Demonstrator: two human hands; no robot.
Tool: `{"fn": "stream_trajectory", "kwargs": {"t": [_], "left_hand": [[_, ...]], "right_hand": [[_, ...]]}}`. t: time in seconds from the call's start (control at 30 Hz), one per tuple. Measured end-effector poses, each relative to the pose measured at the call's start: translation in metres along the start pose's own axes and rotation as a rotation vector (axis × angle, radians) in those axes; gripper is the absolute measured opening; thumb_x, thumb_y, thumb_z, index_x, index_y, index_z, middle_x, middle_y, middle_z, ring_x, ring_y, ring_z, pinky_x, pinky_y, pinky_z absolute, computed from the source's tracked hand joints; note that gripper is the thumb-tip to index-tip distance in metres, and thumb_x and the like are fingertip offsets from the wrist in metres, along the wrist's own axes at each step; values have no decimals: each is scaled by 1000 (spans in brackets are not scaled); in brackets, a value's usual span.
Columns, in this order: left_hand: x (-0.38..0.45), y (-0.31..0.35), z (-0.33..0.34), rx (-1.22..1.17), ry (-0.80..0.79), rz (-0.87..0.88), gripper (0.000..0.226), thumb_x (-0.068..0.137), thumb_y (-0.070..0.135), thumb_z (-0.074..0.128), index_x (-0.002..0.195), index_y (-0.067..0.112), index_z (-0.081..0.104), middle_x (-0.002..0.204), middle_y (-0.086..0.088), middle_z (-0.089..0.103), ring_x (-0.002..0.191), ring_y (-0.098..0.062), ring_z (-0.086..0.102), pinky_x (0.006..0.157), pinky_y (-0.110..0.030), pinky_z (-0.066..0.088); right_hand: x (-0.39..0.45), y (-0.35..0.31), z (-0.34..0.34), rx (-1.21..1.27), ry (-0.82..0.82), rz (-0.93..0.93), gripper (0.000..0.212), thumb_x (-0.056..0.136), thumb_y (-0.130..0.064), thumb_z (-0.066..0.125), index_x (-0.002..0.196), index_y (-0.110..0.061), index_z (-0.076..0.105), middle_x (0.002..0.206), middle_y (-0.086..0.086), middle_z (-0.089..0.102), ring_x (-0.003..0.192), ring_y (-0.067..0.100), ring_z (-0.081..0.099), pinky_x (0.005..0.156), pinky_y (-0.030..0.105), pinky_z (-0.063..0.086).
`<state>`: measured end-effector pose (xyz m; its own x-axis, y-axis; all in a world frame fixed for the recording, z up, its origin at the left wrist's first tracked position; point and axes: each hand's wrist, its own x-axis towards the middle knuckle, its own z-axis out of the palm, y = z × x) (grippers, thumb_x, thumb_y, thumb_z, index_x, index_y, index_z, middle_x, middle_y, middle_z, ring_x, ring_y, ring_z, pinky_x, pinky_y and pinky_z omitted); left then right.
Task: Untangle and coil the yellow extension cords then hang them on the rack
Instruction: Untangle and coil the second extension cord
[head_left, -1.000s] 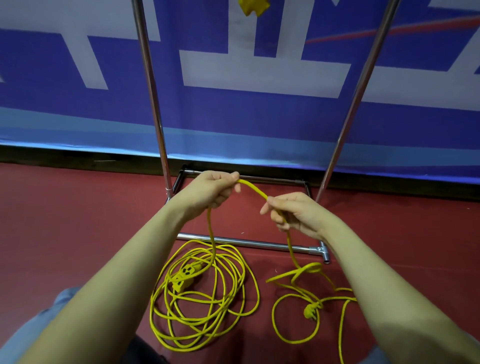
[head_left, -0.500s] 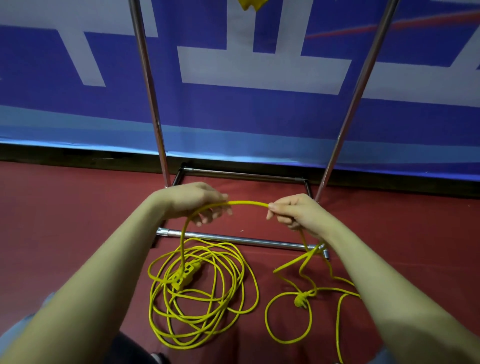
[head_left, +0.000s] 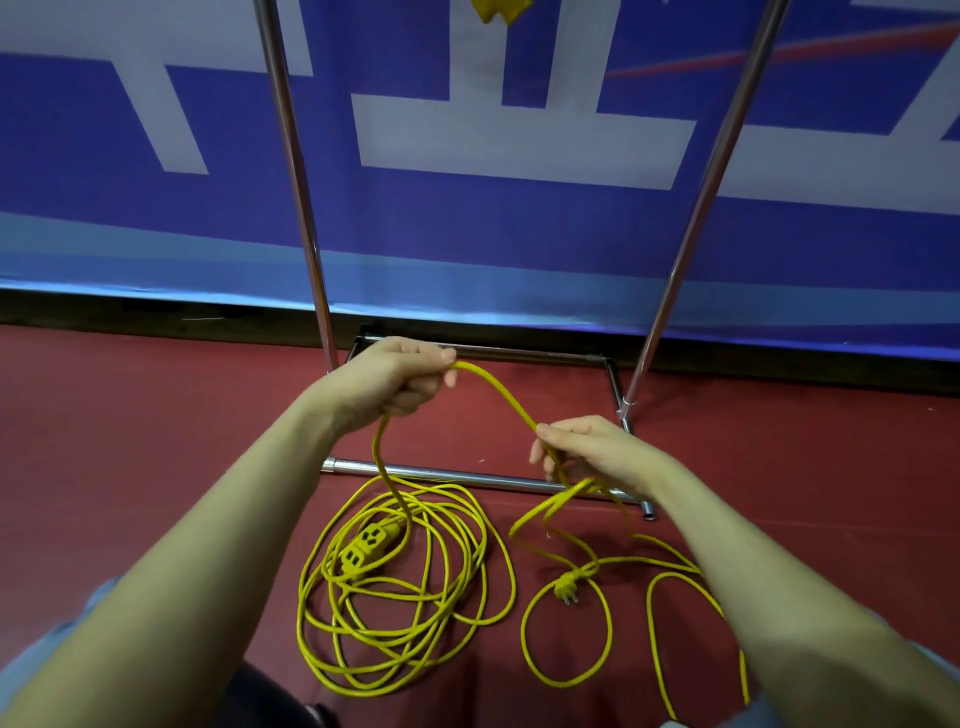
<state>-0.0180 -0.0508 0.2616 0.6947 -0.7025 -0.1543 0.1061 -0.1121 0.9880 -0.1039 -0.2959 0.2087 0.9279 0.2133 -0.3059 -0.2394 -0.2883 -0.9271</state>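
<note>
A yellow extension cord (head_left: 498, 395) arcs between my two hands above the red floor. My left hand (head_left: 405, 376) grips it at the higher end, and a strand drops from there to a loose coil (head_left: 405, 597) with a yellow socket block (head_left: 366, 545) lying on it. My right hand (head_left: 582, 449) pinches the cord lower and to the right. Below that hand the cord runs in loose loops to a yellow plug (head_left: 566, 590) on the floor. The metal rack (head_left: 296, 171) stands just behind my hands.
The rack's base bar (head_left: 467, 475) lies on the floor under the cord, with two slanted uprights rising to the top edge. A yellow object (head_left: 498, 9) hangs at the top. A blue and white banner (head_left: 519, 140) covers the wall behind.
My left hand has risen and closed on the cord. My right hand has dropped lower and to the right, so the cord between them now slopes down instead of arching level.
</note>
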Motion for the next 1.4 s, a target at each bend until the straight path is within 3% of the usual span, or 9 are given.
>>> {"fn": "stream_trajectory", "kwargs": {"t": [0.1,0.23,0.37,0.5,0.67,0.77,1.0,1.23,1.4], "left_hand": [[-3,-1,-4,95,-26,-116,26,91,23,49,80,4,62,49,4,37,38,-7,33,37,-16,26],[-3,-4,7,298,-8,-203,28,100,21,46,96,4,68,68,-1,62,55,-11,54,54,-22,47],[5,0,37,436,-23,-49,19,94,26,58,87,11,68,60,4,51,48,-6,40,45,-19,30],[8,3,38,262,53,55,20,94,23,55,82,10,65,48,13,37,43,-4,25,42,-17,18],[5,-3,24,86,113,72,24,92,28,54,82,9,64,52,7,35,44,-5,23,41,-17,14],[6,-6,20,24,175,78,26,97,21,49,79,9,63,53,7,37,44,-4,25,42,-18,13],[9,-6,18,-100,279,140,28,99,20,46,79,8,62,54,6,36,45,-5,28,42,-16,20],[6,-6,6,-44,258,37,28,96,20,50,75,10,65,56,4,41,50,-9,35,46,-19,26],[7,-10,13,-67,361,95,27,98,21,49,80,10,65,56,5,39,49,-7,32,45,-17,25]], "right_hand": [[-2,2,-6,-11,42,-13,31,95,-25,51,75,-8,67,59,0,49,53,10,46,53,19,40],[-6,-10,-11,-83,100,-60,31,87,-37,60,68,-14,70,51,-3,45,49,12,38,52,26,32],[-4,-33,-1,-95,59,-150,29,90,-29,60,68,-13,71,49,-2,47,47,12,40,50,24,36],[-5,-34,-4,-12,41,-158,27,95,-25,51,85,-8,70,65,1,63,58,10,56,57,19,47],[-2,-12,-11,-186,66,-97,16,93,-18,57,91,-9,71,82,3,68,75,6,61,75,18,49],[-3,-8,-12,-157,105,-115,9,89,-13,63,90,-8,70,81,3,67,71,0,61,70,11,45],[-1,-5,-17,-336,14,-79,17,90,-20,63,107,-18,63,93,-5,62,89,5,55,87,19,42],[-2,1,-19,-255,159,-167,15,83,-5,70,86,-19,68,73,-4,60,68,1,53,70,16,43],[-6,-5,-18,-178,349,-249,18,86,-18,68,68,-17,69,62,-3,55,60,8,45,59,19,36]]}}
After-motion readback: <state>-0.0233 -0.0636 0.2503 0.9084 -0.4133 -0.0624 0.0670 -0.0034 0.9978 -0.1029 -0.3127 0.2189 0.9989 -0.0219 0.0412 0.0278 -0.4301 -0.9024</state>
